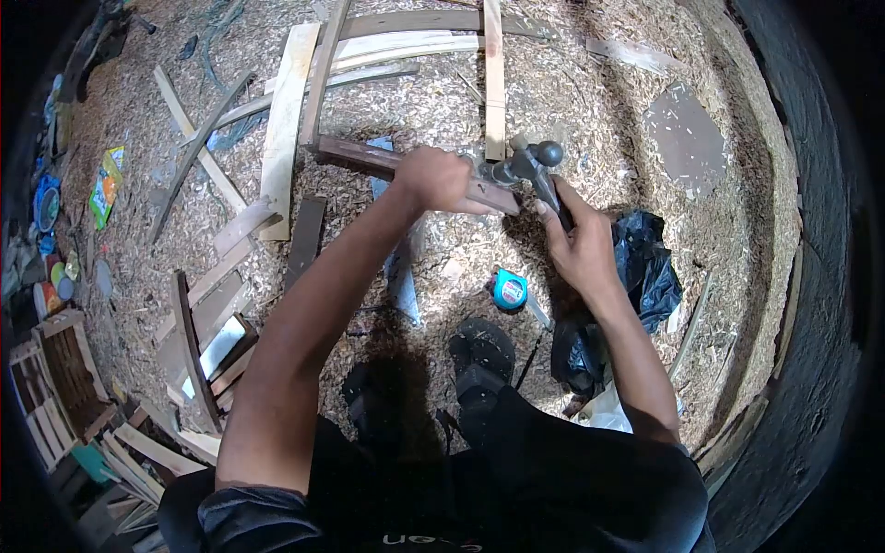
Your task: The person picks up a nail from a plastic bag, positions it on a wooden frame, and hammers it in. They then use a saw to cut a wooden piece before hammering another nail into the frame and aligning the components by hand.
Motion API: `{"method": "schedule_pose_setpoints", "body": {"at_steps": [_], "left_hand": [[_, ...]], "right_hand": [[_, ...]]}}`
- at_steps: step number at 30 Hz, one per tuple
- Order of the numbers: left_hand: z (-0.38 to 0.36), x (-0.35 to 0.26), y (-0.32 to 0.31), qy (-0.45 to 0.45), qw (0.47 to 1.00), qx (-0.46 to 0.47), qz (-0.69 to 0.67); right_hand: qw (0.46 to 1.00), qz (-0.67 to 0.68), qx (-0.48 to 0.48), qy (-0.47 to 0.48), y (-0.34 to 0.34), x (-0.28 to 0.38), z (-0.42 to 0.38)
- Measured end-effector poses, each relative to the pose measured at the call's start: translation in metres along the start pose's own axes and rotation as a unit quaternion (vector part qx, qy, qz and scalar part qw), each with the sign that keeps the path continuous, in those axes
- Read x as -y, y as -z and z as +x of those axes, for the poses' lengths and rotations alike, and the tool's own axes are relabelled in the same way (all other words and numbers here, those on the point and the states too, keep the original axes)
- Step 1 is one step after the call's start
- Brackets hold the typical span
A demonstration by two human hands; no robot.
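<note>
My left hand (pixel 433 180) is closed over a reddish-brown wooden bar (pixel 359 157), which lies crosswise in front of me. One end of the bar sticks out past my fingers to the right; its far left end meets a long plank (pixel 325 78). In my right hand (pixel 585 244) is a ball-peen hammer (pixel 527 164), gripped by its dark handle. The hammer's head is close over the bar's right end, near a pale upright slat (pixel 495 83). Below the bar, a teal tape measure (pixel 509 290) rests on the wood shavings.
Wood shavings cover the ground. Black plastic bags (pixel 645 267) lie beside my right forearm. Loose planks (pixel 288 129) are scattered to the left, with a wooden crate (pixel 74 373) at the lower left. A dark wall edge (pixel 802 276) runs along the right.
</note>
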State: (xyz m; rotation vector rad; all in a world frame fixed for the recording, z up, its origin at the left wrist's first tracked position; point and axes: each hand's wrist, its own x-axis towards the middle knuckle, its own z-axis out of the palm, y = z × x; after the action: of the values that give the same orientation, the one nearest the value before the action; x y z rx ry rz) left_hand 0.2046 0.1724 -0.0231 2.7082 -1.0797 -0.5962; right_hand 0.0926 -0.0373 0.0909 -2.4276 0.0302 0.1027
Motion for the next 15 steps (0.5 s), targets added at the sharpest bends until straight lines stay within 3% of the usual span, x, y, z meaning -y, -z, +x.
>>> {"method": "schedule_pose_setpoints", "body": {"at_steps": [4,9,15], "left_hand": [[-0.003,-0.001,0.003,0.005,1.0,-0.004,-0.003],[-0.003,0.0,-0.005,-0.013,1.0,-0.011,0.01],[-0.013,0.001,-0.024,-0.052,0.976,-0.209,-0.043]], "right_hand": [[0.987,-0.022,-0.122,0.105,-0.024,-0.035,0.0],[0.98,-0.123,-0.145,0.049,-0.033,-0.072,0.016],[0.96,-0.205,-0.181,0.054,-0.044,-0.108,0.037]]}}
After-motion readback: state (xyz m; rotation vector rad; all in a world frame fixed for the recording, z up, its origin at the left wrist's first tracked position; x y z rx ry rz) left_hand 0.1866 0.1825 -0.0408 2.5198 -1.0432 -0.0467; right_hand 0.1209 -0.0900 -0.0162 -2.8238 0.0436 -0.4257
